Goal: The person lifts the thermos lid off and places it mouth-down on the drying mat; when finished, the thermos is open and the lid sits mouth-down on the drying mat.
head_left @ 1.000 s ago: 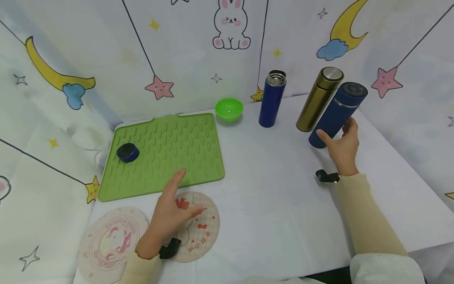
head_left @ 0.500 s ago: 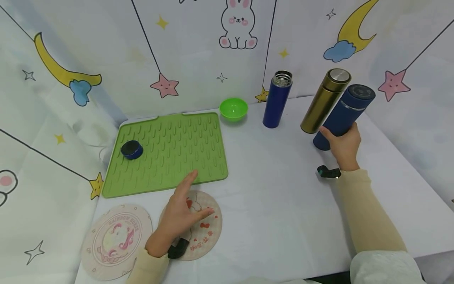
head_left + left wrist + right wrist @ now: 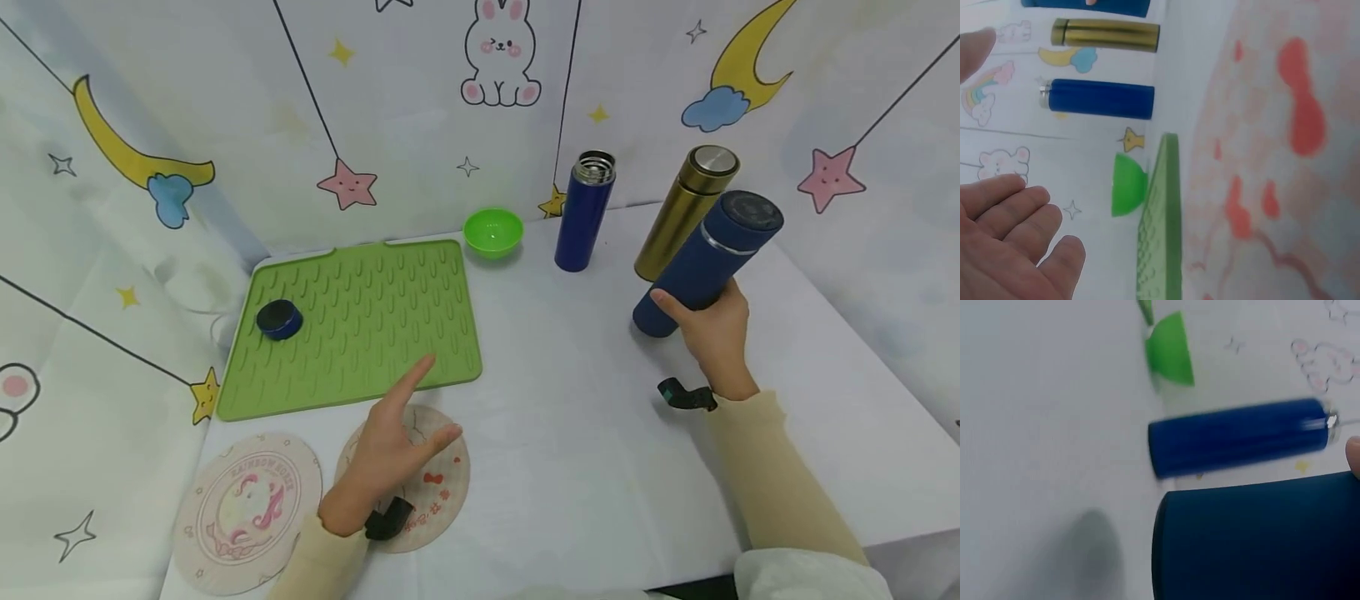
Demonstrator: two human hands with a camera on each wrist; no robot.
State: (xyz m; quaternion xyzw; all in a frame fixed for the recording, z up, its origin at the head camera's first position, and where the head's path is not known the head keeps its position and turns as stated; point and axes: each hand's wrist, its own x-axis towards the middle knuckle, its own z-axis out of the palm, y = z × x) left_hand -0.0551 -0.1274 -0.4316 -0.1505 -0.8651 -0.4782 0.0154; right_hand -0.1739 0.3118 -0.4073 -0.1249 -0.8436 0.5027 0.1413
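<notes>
My right hand [image 3: 716, 333] grips a dark blue thermos [image 3: 701, 267] with its lid on, thumb on the near side. In the right wrist view the thermos [image 3: 1260, 544] fills the lower right, with a shadow on the white cloth beside its base. A gold thermos [image 3: 678, 221] stands just behind it. Left of these is a lidless blue thermos [image 3: 585, 217] with a bare metal mouth. My left hand [image 3: 386, 458], fingers extended and thumb apart, hovers above a round checked mat [image 3: 442, 508] and holds nothing; its spread fingers [image 3: 1022, 219] show in the left wrist view.
On the green ribbed mat [image 3: 360, 325] at the left lies a blue cap [image 3: 279, 319]. A small green bowl [image 3: 492, 233] stands at the mat's far right corner. A second round mat [image 3: 247, 512] lies at the front left. A patterned cloth wall rises behind the table.
My right hand has brought the dark blue thermos nearer and slightly left, away from the gold one. My left hand has shifted a little to the right.
</notes>
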